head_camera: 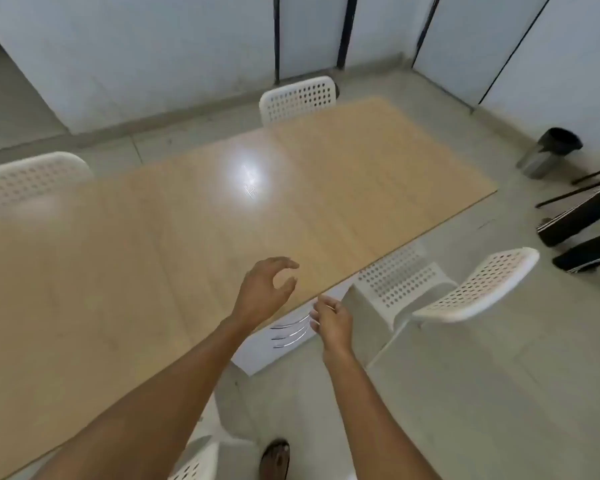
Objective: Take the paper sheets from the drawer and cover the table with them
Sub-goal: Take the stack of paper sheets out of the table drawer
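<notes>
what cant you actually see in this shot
Head view only:
- Drawer unit: its top hidden under the table edge; no paper sheets visible.
- Right hand: blurred at the handles, contact unclear.
- Left hand: curled open above the table, holding nothing.
- Near chair: cut off by the bottom edge.

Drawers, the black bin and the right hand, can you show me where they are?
Drawers (274, 344): head view, on the white front beside the handles.
Black bin (548, 150): head view, on its side wall.
Right hand (331, 322): head view, on the back of the hand.
</notes>
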